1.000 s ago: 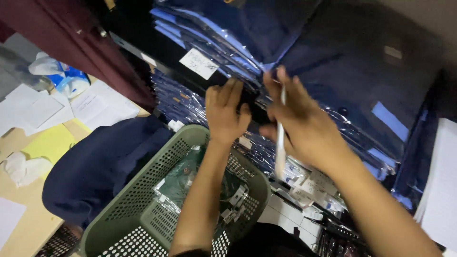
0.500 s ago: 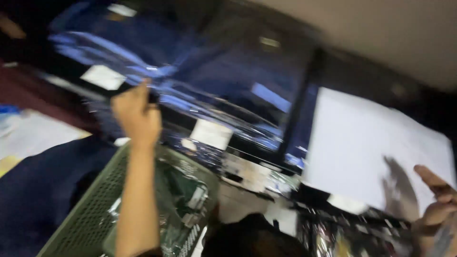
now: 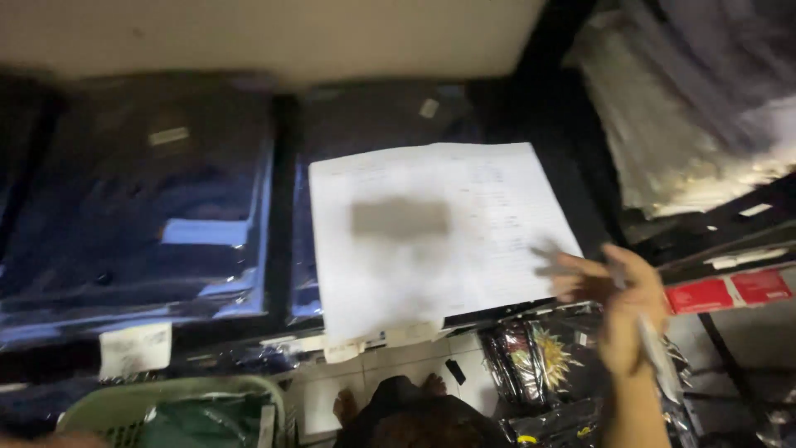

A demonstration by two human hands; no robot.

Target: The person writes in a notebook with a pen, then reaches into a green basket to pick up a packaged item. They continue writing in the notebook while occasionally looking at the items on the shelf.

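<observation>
View: head camera looks down along a dark shelf; the frame is motion-blurred.
Right hand: right hand (image 3: 623,305) is raised at the lower right, fingers curled narrow around a white pen (image 3: 655,347); the pen's shaft runs down past the wrist. Extended fingertips (image 3: 566,267) reach the right edge of the sheet; touching or just short, cannot tell through the blur.
Left hand: not visible in the frame; finger state cannot be told.
Paper sheet: large white paper sheet (image 3: 431,236) lies flat on top of a stack of bagged garments, mid-frame, overhanging the shelf's front edge. Faint rows of writing, unreadable, with a grey smudged patch near its centre.
Left stack: navy folded garments in clear plastic bags (image 3: 141,216), just left of the sheet, separated by a dark gap. A small white label (image 3: 134,348) hangs at the front below this stack.
Upper right: more clear-bagged clothing (image 3: 688,133), tilted, well apart from the sheet.
Lower left: rim of a green plastic basket (image 3: 166,398), holding something wrapped in plastic.
Lower right: dark glossy packets (image 3: 539,357) under the shelf edge, just left of the right forearm; red tags (image 3: 725,290) on a shelf rail beside the hand.
Bottom centre: the person's bare feet (image 3: 390,396) on pale floor tiles.
</observation>
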